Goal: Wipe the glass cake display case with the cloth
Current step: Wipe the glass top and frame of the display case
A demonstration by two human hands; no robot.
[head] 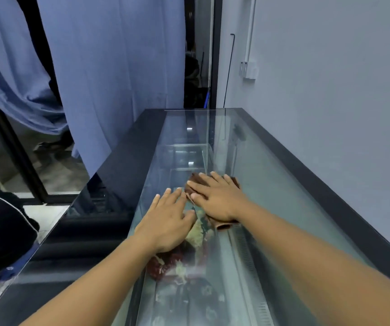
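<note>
On the glass top of the display case (283, 175), your right hand (215, 198) lies flat, fingers spread, pressing the brown cloth (195, 178); your left hand (168, 220) rests beside it, fingers straight.

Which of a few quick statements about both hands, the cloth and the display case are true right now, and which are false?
1. The right hand presses flat on the brown folded cloth. True.
2. The left hand grips the cloth. False: it rests open on the glass, left of the cloth.
3. The cloth lies on the dark-framed display case's glass top. True.
4. The blue fabric curtain hangs right of the case. False: it hangs on the left; a pale painted wall is on the right.
</note>
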